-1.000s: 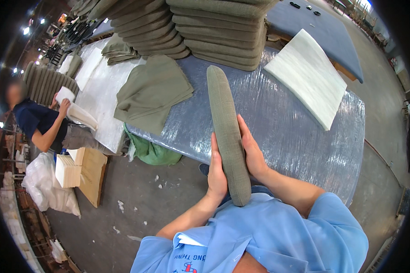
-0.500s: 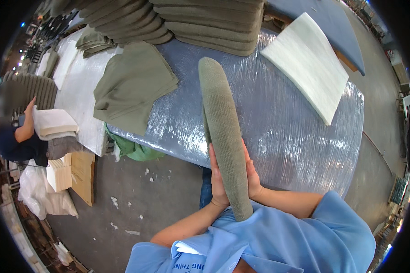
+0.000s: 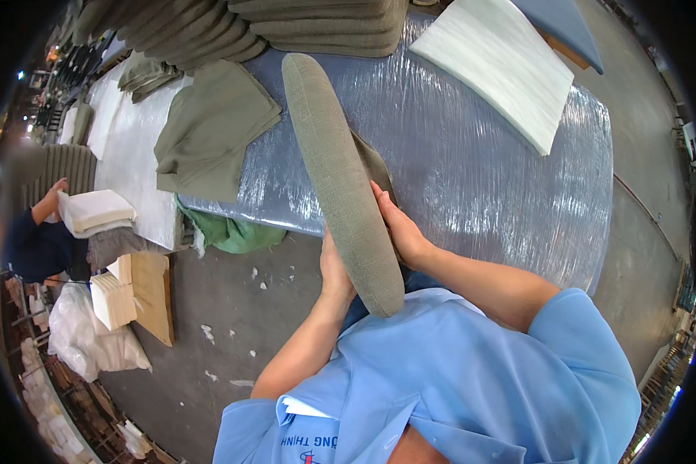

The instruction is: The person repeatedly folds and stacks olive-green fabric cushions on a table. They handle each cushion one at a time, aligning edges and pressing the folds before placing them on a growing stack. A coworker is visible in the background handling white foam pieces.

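A grey-green fabric seat cushion [image 3: 336, 185] stands on its edge between my hands, its far end up over the table and its near end against my shirt. My right hand [image 3: 400, 228] presses its right face with the fingers stretched along the fabric. My left hand [image 3: 336, 267] supports the left side, its fingers mostly hidden behind the cushion. Right of the cushion, a darker flap of the cover shows beyond my right fingertips. Flat pieces of matching fabric [image 3: 213, 131] lie on the table to the left.
The table [image 3: 472, 178] is wrapped in shiny plastic film. A white padding sheet [image 3: 503, 66] lies at its far right; stacked cushions [image 3: 325, 27] stand at the back. A green bag [image 3: 236, 232] hangs by the left edge. At far left, a co-worker's hand [image 3: 50, 199] touches white foam [image 3: 97, 213].
The cushion has tilted, its far end swinging left and its near end rising from my lap. My right hand has moved up along its right face. The view has shifted slightly.
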Available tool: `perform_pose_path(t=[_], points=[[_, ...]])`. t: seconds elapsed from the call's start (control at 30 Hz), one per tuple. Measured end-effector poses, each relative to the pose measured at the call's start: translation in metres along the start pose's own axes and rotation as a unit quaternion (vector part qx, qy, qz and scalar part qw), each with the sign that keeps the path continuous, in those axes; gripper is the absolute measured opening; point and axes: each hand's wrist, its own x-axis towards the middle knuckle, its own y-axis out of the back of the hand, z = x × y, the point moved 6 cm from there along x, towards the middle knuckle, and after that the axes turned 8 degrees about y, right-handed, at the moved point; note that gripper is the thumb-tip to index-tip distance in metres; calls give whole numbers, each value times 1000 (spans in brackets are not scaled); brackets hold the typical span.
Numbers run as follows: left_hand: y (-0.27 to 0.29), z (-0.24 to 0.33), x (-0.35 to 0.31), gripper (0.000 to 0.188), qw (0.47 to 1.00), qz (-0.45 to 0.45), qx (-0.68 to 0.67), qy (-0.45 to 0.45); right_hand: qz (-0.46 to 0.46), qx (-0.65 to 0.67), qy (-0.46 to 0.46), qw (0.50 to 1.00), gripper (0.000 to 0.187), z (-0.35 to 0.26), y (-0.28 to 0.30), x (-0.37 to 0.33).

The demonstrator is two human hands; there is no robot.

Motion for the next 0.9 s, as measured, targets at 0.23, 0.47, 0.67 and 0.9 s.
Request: perform_pose_path(t=[0.23,0.47,0.67,0.9], points=[[-12,-9,-50,58,996,-1,-90,-14,-4,28,73,997,68,-11,-32,-32],[15,-66,1,65,994,-72,-71,-38,47,229,39,972,71,29,-20,-34],[10,-94,54,69,976,-131,-156,-76,34,317,2,948,70,52,4,-24],[-31,-22,39,71,982,-25,80,-171,-112,-39,40,992,72,62,47,-6]])
